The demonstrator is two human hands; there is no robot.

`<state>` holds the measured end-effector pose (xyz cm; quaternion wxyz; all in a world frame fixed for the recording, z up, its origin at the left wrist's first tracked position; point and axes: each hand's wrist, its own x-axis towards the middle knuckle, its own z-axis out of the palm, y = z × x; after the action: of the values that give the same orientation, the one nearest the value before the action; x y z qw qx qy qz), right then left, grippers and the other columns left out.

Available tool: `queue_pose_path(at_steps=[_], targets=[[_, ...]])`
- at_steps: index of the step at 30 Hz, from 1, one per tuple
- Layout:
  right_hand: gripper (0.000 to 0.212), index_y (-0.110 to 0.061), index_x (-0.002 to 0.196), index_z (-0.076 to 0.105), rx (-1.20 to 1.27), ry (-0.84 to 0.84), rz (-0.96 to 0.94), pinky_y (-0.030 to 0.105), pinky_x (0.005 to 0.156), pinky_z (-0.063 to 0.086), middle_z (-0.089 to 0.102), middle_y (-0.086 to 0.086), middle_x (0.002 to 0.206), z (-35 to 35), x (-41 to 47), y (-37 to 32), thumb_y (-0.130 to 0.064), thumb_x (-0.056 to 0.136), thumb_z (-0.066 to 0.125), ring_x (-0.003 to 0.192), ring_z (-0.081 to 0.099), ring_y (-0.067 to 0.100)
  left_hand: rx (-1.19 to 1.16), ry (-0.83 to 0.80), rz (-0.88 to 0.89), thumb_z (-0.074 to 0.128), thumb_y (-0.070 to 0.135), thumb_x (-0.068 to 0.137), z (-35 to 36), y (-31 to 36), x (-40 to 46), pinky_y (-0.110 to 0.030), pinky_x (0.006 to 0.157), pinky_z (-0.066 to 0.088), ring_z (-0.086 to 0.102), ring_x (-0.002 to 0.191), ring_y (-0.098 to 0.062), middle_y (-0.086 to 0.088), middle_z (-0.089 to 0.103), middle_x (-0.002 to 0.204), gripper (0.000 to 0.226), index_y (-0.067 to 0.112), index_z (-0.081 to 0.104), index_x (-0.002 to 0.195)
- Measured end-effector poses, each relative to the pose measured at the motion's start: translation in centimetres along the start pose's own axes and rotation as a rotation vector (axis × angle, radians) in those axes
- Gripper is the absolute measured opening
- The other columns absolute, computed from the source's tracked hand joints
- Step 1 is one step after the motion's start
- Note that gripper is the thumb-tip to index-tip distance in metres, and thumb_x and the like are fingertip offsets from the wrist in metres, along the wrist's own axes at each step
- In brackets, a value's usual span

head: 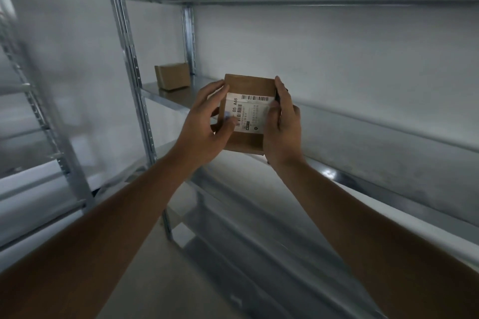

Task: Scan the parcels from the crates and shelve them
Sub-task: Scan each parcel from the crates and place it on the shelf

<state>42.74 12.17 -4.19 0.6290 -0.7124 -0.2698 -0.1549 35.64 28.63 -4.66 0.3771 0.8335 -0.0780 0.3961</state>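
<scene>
The parcel is a small brown cardboard box with a white label across its upper face, barcodes printed along two edges. It looks light: the person carries it out at arm's length with no sign of strain. The card seems stiff enough to take a squeeze on its sides, and the matt surface should not slip. I would guess the two opposite side walls are the best places to hold it, which is where it is held now.

The left hand grips the left side, thumb lying over the label's near corner and fingers curled round the far edge. The right hand clasps the right side, thumb on the label's edge, fingers wrapped behind; something dark shows between those fingers and the box, but I cannot tell what it is.

The box sits squarely between both hands, label tilted up toward the person's face, raised in the air in front of the middle shelf and not yet resting on it. A second box already stands on that shelf, back by the upright, to the left of the hands and well apart from them. Setting this one down next to it looks like the step in hand.
</scene>
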Motion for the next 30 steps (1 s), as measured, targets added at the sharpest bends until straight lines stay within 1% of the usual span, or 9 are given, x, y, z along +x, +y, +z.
queue_pose_path(at_steps=[3, 8, 10, 14, 19, 21, 24, 28, 30], targets=[[0.051, -0.036, 0.166, 0.030, -0.004, -0.009, 0.027, -0.005, 0.078, 0.040, 0.044, 0.003, 0.137, 4.6, 2.1, 0.2, -0.025, 0.117, 0.031, 0.108, 0.050, -0.001, -0.041, -0.021, -0.075, 0.068, 0.020, 0.101, -2.7, -4.1, 1.9, -0.044, 0.098, 0.061, 0.049, 0.143, -0.031, -0.004, 0.042, 0.153, 0.065, 0.017, 0.039, 0.159], [0.051, -0.041, 0.165, 0.032, -0.042, -0.023, 0.036, -0.005, 0.079, 0.040, 0.045, 0.005, 0.135, 11.1, 6.6, 1.2, -0.027, 0.117, 0.031, 0.105, 0.050, -0.002, -0.071, -0.038, -0.135, 0.065, 0.035, 0.098, -6.0, -10.5, 5.4, -0.044, 0.101, 0.060, 0.052, 0.141, -0.028, -0.002, 0.048, 0.150, 0.066, 0.022, 0.039, 0.158], [0.051, -0.040, 0.165, 0.033, -0.047, -0.028, 0.045, -0.006, 0.077, 0.039, 0.045, 0.006, 0.131, 13.3, 8.5, 1.8, -0.025, 0.116, 0.031, 0.102, 0.050, -0.001, -0.073, -0.040, -0.146, 0.065, 0.029, 0.101, -6.7, -13.0, 7.0, -0.045, 0.103, 0.058, 0.052, 0.141, -0.026, -0.002, 0.050, 0.152, 0.062, 0.020, 0.040, 0.157], [0.051, -0.038, 0.165, 0.032, -0.063, -0.040, 0.045, -0.007, 0.074, 0.038, 0.046, 0.008, 0.128, 17.7, 13.3, 4.0, -0.025, 0.117, 0.030, 0.100, 0.051, 0.001, -0.104, -0.025, -0.170, 0.065, 0.018, 0.104, -7.4, -18.2, 10.7, -0.035, 0.104, 0.057, 0.057, 0.134, -0.015, -0.002, 0.055, 0.149, 0.059, 0.019, 0.042, 0.158], [0.050, -0.038, 0.166, 0.032, -0.083, -0.030, 0.063, -0.007, 0.070, 0.039, 0.046, 0.007, 0.123, 22.7, 19.4, 6.8, -0.026, 0.117, 0.031, 0.095, 0.051, 0.002, -0.131, -0.046, -0.219, 0.062, 0.017, 0.105, -7.8, -24.5, 15.8, -0.025, 0.098, 0.058, 0.055, 0.137, -0.022, -0.004, 0.055, 0.148, 0.056, 0.023, 0.042, 0.157], [0.051, -0.038, 0.166, 0.032, -0.087, -0.034, 0.072, -0.007, 0.070, 0.039, 0.046, 0.008, 0.124, 24.6, 21.3, 7.7, -0.025, 0.117, 0.031, 0.094, 0.051, 0.001, -0.133, -0.054, -0.228, 0.062, 0.016, 0.105, -8.3, -26.8, 17.6, -0.028, 0.100, 0.058, 0.055, 0.138, -0.025, -0.003, 0.056, 0.147, 0.056, 0.024, 0.044, 0.157], [0.051, -0.040, 0.165, 0.031, -0.102, -0.027, 0.096, -0.001, 0.071, 0.043, 0.046, 0.006, 0.126, 27.3, 23.9, 9.1, -0.026, 0.116, 0.030, 0.095, 0.053, 0.002, -0.142, -0.069, -0.250, 0.062, 0.015, 0.105, -8.8, -29.9, 20.1, -0.033, 0.102, 0.058, 0.056, 0.137, -0.024, -0.003, 0.057, 0.145, 0.054, 0.024, 0.045, 0.156], [0.052, -0.042, 0.165, 0.029, -0.123, -0.020, 0.156, 0.002, 0.074, 0.039, 0.045, 0.005, 0.129, 30.4, 26.7, 10.6, -0.026, 0.116, 0.030, 0.095, 0.051, 0.001, -0.142, -0.121, -0.254, 0.061, 0.013, 0.104, -9.4, -34.1, 22.7, -0.045, 0.101, 0.060, 0.057, 0.136, -0.026, -0.005, 0.058, 0.143, 0.051, 0.019, 0.048, 0.154], [0.052, -0.042, 0.165, 0.029, -0.136, -0.007, 0.185, 0.002, 0.073, 0.040, 0.045, 0.005, 0.130, 31.8, 27.9, 11.4, -0.025, 0.116, 0.029, 0.095, 0.051, 0.000, -0.144, -0.151, -0.257, 0.061, 0.013, 0.105, -9.7, -36.0, 24.2, -0.046, 0.102, 0.059, 0.057, 0.136, -0.026, -0.004, 0.058, 0.143, 0.050, 0.018, 0.048, 0.153]])
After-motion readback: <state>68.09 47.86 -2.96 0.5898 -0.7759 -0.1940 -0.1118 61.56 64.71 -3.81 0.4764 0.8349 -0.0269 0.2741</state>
